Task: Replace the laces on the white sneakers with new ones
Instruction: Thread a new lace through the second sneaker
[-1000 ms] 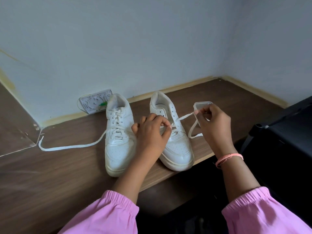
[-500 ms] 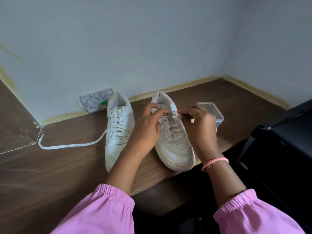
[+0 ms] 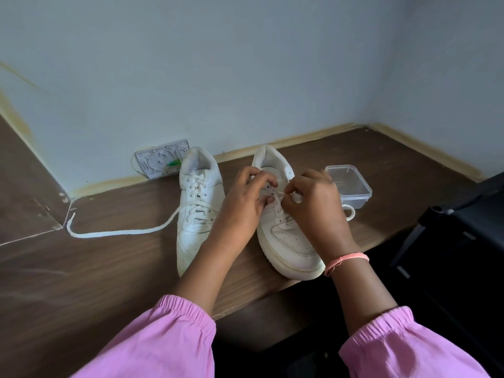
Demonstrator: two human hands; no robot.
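Sneakers stand side by side on the brown table, heels toward the wall and toes toward the person, long axes running front to back. On the right sneaker, the left hand curls its fingers over the eyelets, while the right hand pinches the lace tip. The left sneaker trails a loose lace leftward. A clear plastic box sits just right of the hands.

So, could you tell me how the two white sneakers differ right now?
The left sneaker sits untouched, its lace trailing across the desk; the right sneaker has both hands on it, the left hand gripping its collar, the right hand pinching a lace end. Both point toes toward the person.
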